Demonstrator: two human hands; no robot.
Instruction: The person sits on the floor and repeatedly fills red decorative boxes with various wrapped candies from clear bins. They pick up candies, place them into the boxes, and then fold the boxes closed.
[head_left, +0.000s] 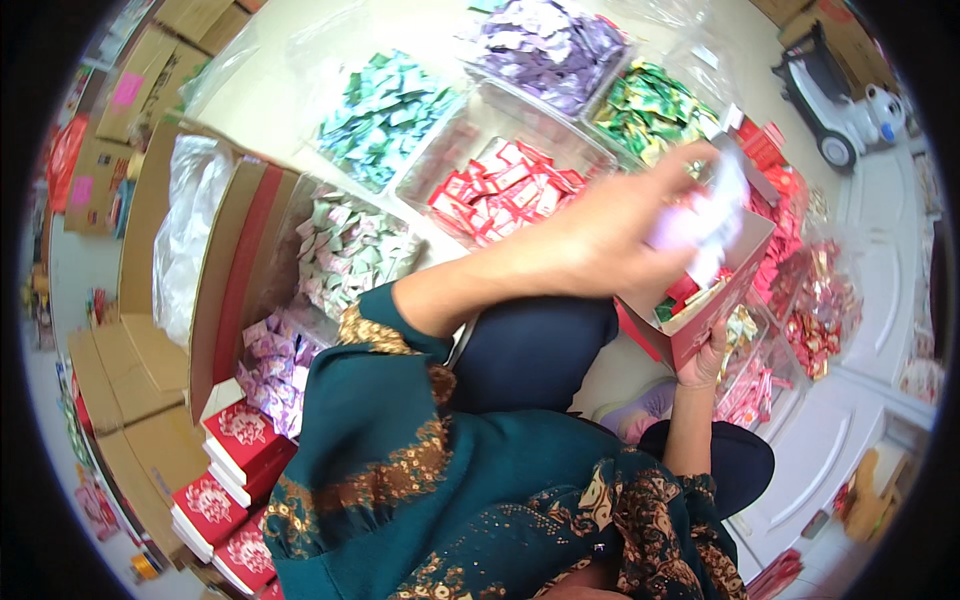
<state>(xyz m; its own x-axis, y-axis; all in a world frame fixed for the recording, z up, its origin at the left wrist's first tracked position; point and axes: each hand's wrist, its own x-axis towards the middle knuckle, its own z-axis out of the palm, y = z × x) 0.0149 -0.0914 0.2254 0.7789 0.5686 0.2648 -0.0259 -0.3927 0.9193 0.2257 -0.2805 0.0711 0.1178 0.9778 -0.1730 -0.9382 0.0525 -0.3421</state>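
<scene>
My left hand reaches across to the right, blurred, its fingers around blurred white and pale-purple packets. These are above the mouth of an open red carton. Underneath, my right hand grips the carton's lower side. Red, green and other small packets show inside it; the held packets partly hide the opening. Left of my left hand, a clear bin holds red-and-white packets. Beyond it are green-and-yellow packets and a bin heaped with purple packets.
Teal packets, grey-green packets and lilac packets fill bins to the left. A large cardboard box holds clear plastic. Red printed cartons are stacked at lower left. Pink packets lie right. A wheeled appliance stands upper right.
</scene>
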